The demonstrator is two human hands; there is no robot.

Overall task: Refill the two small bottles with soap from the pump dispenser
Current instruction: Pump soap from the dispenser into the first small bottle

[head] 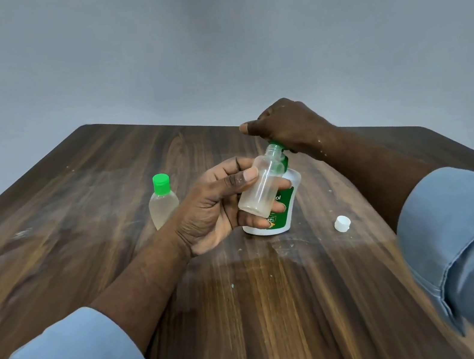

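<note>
Dark wood-grain table, flecked with pale specks, carried the white, green-labelled pump dispenser at centre, the right hand curled down over its green pump head. The left hand gripped the uncapped small bottle, clear rounded plastic, tilted with its narrow mouth at the nozzle; a hard press or slight misalignment could have sent slippery soap over hand and table. The capped small bottle stood left; the white cap lay loose at right.

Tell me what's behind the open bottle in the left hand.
The white soap dispenser, its green pump under the right hand. The bottle and fingers cover most of its label.
</note>
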